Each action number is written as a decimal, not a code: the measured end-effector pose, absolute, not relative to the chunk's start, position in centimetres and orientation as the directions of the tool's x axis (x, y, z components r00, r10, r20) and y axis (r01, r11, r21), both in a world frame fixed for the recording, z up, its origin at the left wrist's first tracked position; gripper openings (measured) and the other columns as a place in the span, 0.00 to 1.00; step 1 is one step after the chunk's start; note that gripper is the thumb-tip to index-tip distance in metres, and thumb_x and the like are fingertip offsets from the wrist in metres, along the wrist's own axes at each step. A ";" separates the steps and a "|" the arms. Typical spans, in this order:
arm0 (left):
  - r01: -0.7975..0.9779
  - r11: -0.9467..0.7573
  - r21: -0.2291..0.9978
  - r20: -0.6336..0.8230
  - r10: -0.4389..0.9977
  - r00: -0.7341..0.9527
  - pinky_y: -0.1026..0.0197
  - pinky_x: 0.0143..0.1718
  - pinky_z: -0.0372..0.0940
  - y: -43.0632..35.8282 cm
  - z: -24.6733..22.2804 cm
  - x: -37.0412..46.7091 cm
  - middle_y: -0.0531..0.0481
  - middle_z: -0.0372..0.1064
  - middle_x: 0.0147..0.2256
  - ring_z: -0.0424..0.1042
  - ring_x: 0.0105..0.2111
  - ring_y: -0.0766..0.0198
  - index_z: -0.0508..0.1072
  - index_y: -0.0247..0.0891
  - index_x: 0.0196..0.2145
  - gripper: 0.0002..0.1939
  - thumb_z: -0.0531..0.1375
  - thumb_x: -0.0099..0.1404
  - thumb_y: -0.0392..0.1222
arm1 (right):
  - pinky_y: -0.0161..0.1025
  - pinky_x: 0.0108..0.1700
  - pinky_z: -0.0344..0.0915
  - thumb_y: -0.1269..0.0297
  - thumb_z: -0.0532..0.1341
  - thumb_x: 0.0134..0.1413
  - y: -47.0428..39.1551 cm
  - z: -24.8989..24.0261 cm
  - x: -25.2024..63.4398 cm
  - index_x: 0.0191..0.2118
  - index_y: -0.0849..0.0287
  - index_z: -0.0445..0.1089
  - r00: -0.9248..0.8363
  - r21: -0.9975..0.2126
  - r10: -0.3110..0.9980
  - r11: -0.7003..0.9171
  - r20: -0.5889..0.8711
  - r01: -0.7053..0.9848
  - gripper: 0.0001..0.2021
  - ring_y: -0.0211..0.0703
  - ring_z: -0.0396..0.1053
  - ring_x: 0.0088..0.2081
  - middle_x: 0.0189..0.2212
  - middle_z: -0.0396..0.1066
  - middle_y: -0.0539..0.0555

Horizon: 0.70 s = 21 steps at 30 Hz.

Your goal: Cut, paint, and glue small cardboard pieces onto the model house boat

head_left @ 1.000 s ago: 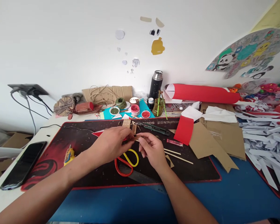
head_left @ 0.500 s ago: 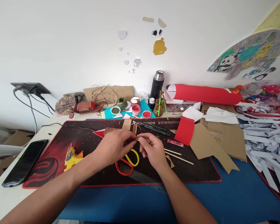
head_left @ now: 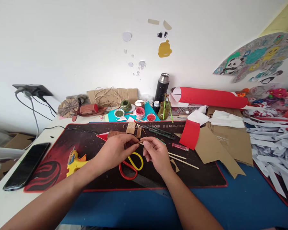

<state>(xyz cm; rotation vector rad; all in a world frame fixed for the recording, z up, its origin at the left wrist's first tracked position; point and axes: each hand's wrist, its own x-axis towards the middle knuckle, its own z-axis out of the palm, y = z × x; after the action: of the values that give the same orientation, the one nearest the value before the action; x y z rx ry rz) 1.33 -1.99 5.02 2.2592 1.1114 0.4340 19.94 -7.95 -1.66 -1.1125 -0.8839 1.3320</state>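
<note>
You pinch one small, thin brown strip (head_left: 140,141) between the fingertips of your left hand (head_left: 118,149); the thumb and forefinger of your right hand (head_left: 156,154) are closed on its other end. It is above the red-edged black desk mat (head_left: 201,176), near the scissors with red and yellow handles (head_left: 141,163).

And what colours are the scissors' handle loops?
One yellow loop, one red loop, shown in the head view.
</note>
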 end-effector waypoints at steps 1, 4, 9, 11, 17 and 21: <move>0.610 -0.476 0.633 0.032 0.804 0.594 0.56 0.44 0.72 -2.0 5.0 1.3 0.50 0.85 0.43 0.81 0.42 0.55 0.82 0.45 0.43 0.10 0.61 0.74 0.49 | 0.32 0.18 0.55 0.40 0.70 0.58 -7.9 -1.7 20.0 0.44 0.59 0.78 0.082 -0.952 0.990 -0.085 -0.114 -0.293 0.24 0.33 0.59 0.15 0.19 0.70 0.46; 0.613 -0.467 0.637 0.038 0.814 0.580 0.57 0.42 0.71 -2.0 5.0 1.2 0.51 0.85 0.42 0.81 0.42 0.56 0.81 0.45 0.43 0.09 0.62 0.73 0.49 | 0.31 0.18 0.53 0.41 0.70 0.59 -7.9 -2.0 20.0 0.45 0.59 0.77 0.094 -0.946 0.989 -0.078 -0.113 -0.314 0.24 0.32 0.59 0.15 0.20 0.70 0.46; 0.617 -0.524 0.588 0.102 0.804 0.585 0.56 0.43 0.71 -2.3 4.8 1.3 0.50 0.84 0.42 0.81 0.42 0.55 0.80 0.44 0.44 0.06 0.64 0.72 0.45 | 0.32 0.18 0.52 0.42 0.70 0.58 -7.9 -2.0 19.9 0.42 0.58 0.77 0.084 -0.957 0.990 -0.085 -0.112 -0.277 0.22 0.33 0.59 0.16 0.20 0.70 0.46; 0.617 -0.559 0.555 0.135 0.792 0.596 0.55 0.45 0.71 -2.4 4.6 1.4 0.49 0.84 0.43 0.81 0.43 0.55 0.80 0.43 0.44 0.05 0.65 0.72 0.43 | 0.32 0.18 0.52 0.42 0.70 0.58 -7.9 -2.0 19.9 0.40 0.58 0.76 0.079 -0.960 0.991 -0.088 -0.112 -0.265 0.22 0.33 0.59 0.16 0.20 0.70 0.46; 0.596 -0.565 0.571 0.158 0.788 0.596 0.56 0.43 0.71 -2.6 4.6 1.4 0.48 0.84 0.43 0.81 0.42 0.54 0.80 0.42 0.47 0.12 0.66 0.72 0.50 | 0.32 0.18 0.52 0.42 0.70 0.58 -7.9 -2.2 19.9 0.39 0.58 0.74 0.103 -0.956 0.989 -0.074 -0.107 -0.283 0.21 0.32 0.59 0.15 0.19 0.70 0.45; 0.597 -0.505 0.624 0.132 0.821 0.556 0.57 0.40 0.69 -2.5 5.0 1.2 0.49 0.83 0.40 0.80 0.39 0.56 0.79 0.42 0.48 0.12 0.62 0.75 0.51 | 0.31 0.17 0.52 0.43 0.70 0.59 -8.0 -2.2 19.9 0.39 0.58 0.75 0.098 -0.956 0.991 -0.064 -0.096 -0.287 0.21 0.32 0.59 0.15 0.19 0.70 0.46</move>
<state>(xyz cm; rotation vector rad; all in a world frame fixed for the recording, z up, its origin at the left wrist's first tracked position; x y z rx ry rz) 1.20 -2.53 5.01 2.2727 1.1381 0.5713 19.92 -7.97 -2.17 -1.1019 -0.8777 1.3077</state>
